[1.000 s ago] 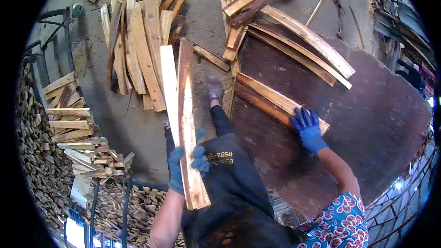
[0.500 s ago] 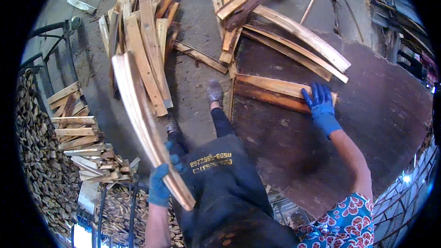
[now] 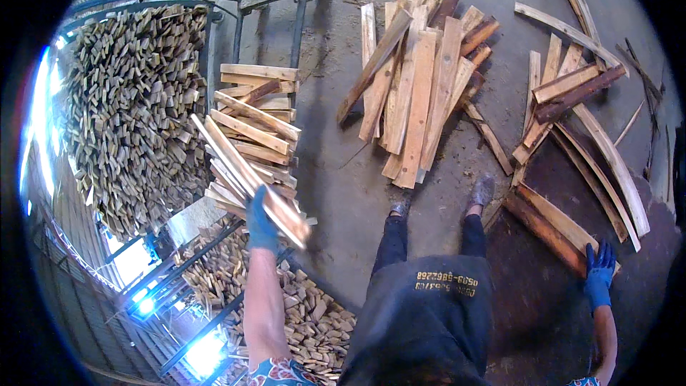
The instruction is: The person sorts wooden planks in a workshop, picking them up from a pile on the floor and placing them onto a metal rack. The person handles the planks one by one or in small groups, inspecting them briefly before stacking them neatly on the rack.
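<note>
My left hand (image 3: 261, 223), in a blue glove, is closed around a pair of long, pale wooden planks (image 3: 250, 175). They slant over the stack of short boards (image 3: 259, 132) on my left, their near end blurred; I cannot tell whether they touch it. On the right, my gloved right hand (image 3: 600, 271) lies with its fingers spread on the end of a wooden plank (image 3: 556, 216). A darker, reddish-brown plank (image 3: 539, 234) lies alongside that one. Both rest on a dark brown sheet (image 3: 529, 300).
A large pile of planks (image 3: 421, 93) lies ahead on the concrete floor. More planks and bark-edged slabs (image 3: 582, 93) cross each other at the right. Metal rack bars (image 3: 299, 25) and densely packed wood pieces (image 3: 136, 114) stand at the left. My feet (image 3: 483, 190) are between the piles.
My view has swung left. My left hand has carried the pale planks from beside my apron to over the left stack. My right hand stays on the plank's end.
</note>
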`<state>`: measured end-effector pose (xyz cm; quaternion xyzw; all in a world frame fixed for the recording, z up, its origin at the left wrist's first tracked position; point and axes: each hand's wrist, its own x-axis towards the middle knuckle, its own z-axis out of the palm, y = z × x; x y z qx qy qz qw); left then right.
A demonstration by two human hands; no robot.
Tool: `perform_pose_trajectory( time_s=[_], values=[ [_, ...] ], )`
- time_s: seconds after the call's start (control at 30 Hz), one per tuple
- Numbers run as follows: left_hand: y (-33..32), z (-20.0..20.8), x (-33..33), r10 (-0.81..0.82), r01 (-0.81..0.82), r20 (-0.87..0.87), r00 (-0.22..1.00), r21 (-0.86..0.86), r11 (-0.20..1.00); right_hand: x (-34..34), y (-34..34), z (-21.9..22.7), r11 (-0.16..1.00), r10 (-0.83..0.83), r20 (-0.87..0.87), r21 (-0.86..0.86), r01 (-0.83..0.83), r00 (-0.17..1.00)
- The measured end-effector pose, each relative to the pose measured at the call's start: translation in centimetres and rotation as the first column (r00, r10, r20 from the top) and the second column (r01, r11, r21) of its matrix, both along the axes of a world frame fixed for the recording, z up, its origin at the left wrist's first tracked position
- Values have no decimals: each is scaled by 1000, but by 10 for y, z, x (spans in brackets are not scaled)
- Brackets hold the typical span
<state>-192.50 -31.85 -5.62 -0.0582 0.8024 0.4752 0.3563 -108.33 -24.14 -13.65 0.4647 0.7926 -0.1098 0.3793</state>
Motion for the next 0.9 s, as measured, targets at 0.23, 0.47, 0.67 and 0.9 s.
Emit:
perform_pose_trajectory(
  time_s=[0.23, 0.47, 0.67, 0.9],
  values=[
    [17, -55, -35, 58, -41, -203, 978, 84, 996, -37, 16, 23, 996, -32, 21, -85, 34, 999],
    [41, -104, 232, -475, 508, 438, 763, 49, 860, -46, 3, 36, 998, 17, -16, 64, -16, 1000],
    [30, -90, 403, -421, 530, 813, 402, 169, 831, -57, 12, 31, 997, 68, 20, 31, -69, 997],
    [-1, -52, 525, -46, 457, 995, 87, 1, 889, -83, 6, 54, 983, -86, 84, -152, 98, 993]
  ],
)
